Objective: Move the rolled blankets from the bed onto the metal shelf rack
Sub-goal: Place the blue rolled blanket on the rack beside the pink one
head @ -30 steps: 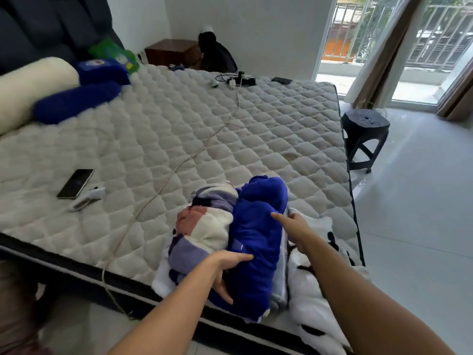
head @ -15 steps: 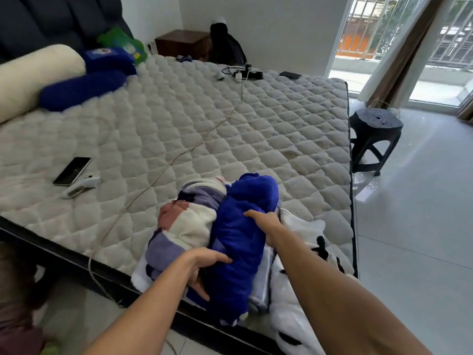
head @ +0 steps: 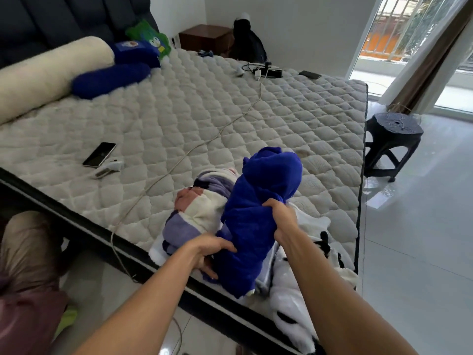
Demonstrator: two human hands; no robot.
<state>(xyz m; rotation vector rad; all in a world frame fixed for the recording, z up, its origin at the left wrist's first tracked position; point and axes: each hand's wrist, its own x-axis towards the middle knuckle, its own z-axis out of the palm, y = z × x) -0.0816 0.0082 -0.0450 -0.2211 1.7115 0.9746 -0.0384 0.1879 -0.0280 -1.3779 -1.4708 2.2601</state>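
A rolled blue blanket [head: 258, 208] is tilted up at the near corner of the bed [head: 230, 119], its far end raised off the mattress. My left hand [head: 208, 252] grips its near lower end from the left. My right hand [head: 282, 220] clutches its right side at the middle. Beside it on the left lies a rolled blanket in purple, cream and pink patches [head: 197, 213]. A white blanket with black markings [head: 304, 278] lies under and to the right of them, hanging over the bed's edge. No metal shelf rack is in view.
A phone [head: 99, 154] and a white remote [head: 107, 169] lie on the mattress at left, with a long cable [head: 194, 147] running across it. A cream bolster [head: 43, 78] and blue pillows [head: 112, 78] sit at the headboard. A black stool [head: 391, 142] stands on the tiled floor at right.
My right hand has closed on the blue roll's side, and both hands have lifted its far end up off the bed. The view has shifted slightly left.
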